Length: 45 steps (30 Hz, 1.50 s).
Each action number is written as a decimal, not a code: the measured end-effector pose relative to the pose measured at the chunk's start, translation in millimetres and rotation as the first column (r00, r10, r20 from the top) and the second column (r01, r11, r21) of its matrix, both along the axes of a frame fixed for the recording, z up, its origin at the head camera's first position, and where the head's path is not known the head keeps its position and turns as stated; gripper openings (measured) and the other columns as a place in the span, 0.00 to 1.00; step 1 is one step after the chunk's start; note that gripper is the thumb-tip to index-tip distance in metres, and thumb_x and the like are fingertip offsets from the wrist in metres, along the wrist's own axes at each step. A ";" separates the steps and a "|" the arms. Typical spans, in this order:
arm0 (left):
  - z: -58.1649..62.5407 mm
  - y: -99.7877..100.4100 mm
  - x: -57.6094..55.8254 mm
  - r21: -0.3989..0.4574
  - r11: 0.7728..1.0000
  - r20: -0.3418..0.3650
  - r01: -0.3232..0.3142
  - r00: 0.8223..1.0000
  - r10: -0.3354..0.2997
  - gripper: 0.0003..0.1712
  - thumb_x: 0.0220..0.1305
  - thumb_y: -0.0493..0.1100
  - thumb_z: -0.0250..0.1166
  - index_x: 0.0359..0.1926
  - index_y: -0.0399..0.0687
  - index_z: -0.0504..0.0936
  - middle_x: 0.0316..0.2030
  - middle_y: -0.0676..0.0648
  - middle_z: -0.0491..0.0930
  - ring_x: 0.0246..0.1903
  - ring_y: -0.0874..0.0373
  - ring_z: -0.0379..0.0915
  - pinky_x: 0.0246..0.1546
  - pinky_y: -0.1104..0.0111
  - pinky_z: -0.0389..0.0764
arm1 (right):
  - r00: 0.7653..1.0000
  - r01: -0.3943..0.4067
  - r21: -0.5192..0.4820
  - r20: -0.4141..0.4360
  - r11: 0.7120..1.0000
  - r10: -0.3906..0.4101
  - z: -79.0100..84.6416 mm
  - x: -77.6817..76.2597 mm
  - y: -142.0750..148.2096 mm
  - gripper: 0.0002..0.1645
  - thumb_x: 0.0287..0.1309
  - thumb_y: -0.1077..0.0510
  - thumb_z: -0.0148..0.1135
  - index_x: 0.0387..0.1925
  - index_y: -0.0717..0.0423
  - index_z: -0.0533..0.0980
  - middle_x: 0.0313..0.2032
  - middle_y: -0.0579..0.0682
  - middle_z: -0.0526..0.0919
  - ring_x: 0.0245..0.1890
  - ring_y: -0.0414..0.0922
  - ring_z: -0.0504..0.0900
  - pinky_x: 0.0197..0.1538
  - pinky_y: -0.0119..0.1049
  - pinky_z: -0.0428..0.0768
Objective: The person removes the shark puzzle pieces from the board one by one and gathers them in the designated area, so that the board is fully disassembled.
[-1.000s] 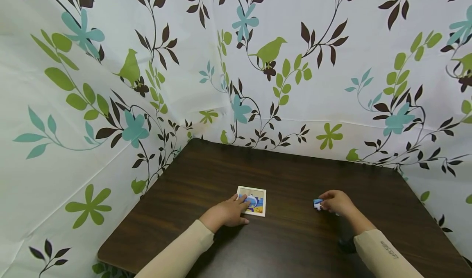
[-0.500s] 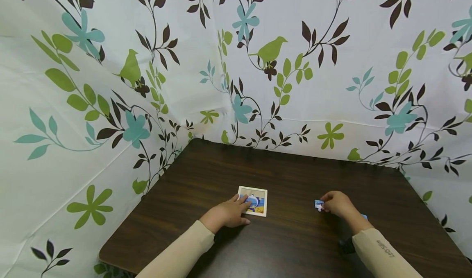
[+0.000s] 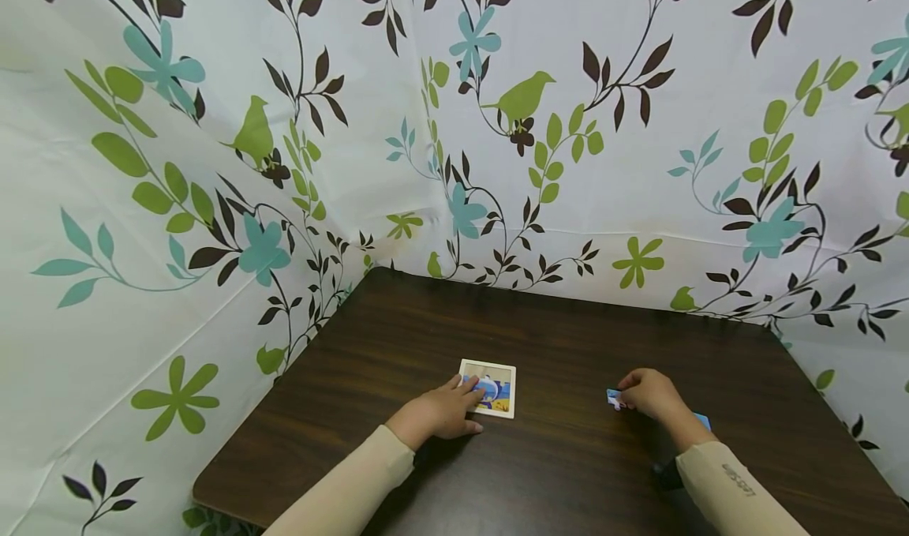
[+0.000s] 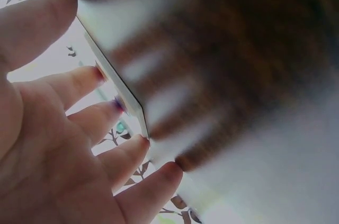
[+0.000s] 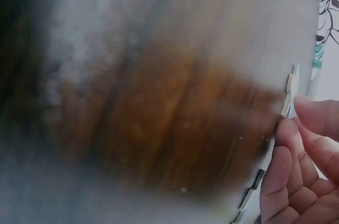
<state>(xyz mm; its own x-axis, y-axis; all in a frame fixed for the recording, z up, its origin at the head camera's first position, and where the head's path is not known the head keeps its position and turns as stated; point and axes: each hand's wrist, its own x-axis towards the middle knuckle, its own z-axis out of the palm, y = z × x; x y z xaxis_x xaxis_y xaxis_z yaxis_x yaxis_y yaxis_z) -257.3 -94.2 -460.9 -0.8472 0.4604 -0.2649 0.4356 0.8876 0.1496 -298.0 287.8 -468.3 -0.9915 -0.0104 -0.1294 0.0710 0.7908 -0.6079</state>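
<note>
My left hand (image 3: 439, 411) lies with fingers spread over the left side of a small jigsaw tray (image 3: 490, 369). The tray has a pale frame and a blue, white and yellow sea picture, with bare board showing along its upper part. In the left wrist view, straight fingers (image 4: 124, 166) reach to the edge of the tray (image 4: 114, 78). Off to the right, my right hand (image 3: 655, 395) pinches a blue and white jigsaw piece (image 3: 614, 398) between thumb and fingertips. The right wrist view shows this piece (image 5: 289, 92) edge-on, at the tabletop.
A blue piece (image 3: 702, 421) lies beyond my right wrist, partly hidden by it. Thin pieces (image 5: 250, 196) also show below the right hand in the right wrist view. The dark wooden table (image 3: 554, 323) meets a patterned cloth (image 3: 568, 228) at its back and left.
The pinched piece has tilted slightly and shows less of its face. The blue piece beyond my right wrist has come into view. My left hand stays on the tray.
</note>
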 end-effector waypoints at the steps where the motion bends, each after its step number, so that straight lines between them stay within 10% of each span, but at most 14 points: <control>1: 0.0 -0.1 0.1 0.001 1.000 0.000 0.001 1.000 -0.001 0.41 0.67 0.64 0.60 0.76 0.58 0.60 0.78 0.50 0.51 0.77 0.44 0.47 0.72 0.51 0.62 | 1.000 0.000 0.003 0.000 1.000 0.000 -0.1 -0.1 -0.3 0.13 0.56 0.63 0.64 0.41 0.68 0.80 0.28 0.52 0.82 0.28 0.44 0.79 0.30 0.38 0.77; 18: 0.8 1.1 0.7 -0.005 1.000 -0.001 -0.018 1.000 0.018 0.41 0.67 0.63 0.61 0.75 0.59 0.61 0.78 0.51 0.53 0.77 0.45 0.47 0.72 0.53 0.62 | 1.000 -0.025 0.071 -0.014 0.997 0.026 8.5 -1.2 -11.0 0.15 0.53 0.61 0.67 0.41 0.67 0.80 0.32 0.56 0.83 0.30 0.47 0.79 0.32 0.41 0.78; 25: 0.4 2.0 -0.1 -0.011 1.000 -0.002 -0.016 1.000 0.016 0.41 0.67 0.64 0.60 0.76 0.59 0.60 0.78 0.51 0.52 0.77 0.45 0.47 0.72 0.53 0.62 | 0.996 -0.044 0.076 -0.075 0.996 0.050 22.5 -6.1 -44.2 0.17 0.56 0.60 0.68 0.45 0.67 0.79 0.45 0.66 0.82 0.40 0.57 0.81 0.39 0.50 0.81; 45: 1.7 7.1 -1.8 -0.066 0.998 -0.020 -0.023 1.000 0.021 0.40 0.66 0.63 0.61 0.75 0.61 0.63 0.77 0.52 0.55 0.76 0.46 0.50 0.71 0.53 0.64 | 0.978 -0.126 0.017 -0.163 0.992 0.127 26.2 -30.0 -135.9 0.10 0.52 0.62 0.71 0.38 0.61 0.83 0.39 0.57 0.85 0.39 0.51 0.81 0.41 0.48 0.81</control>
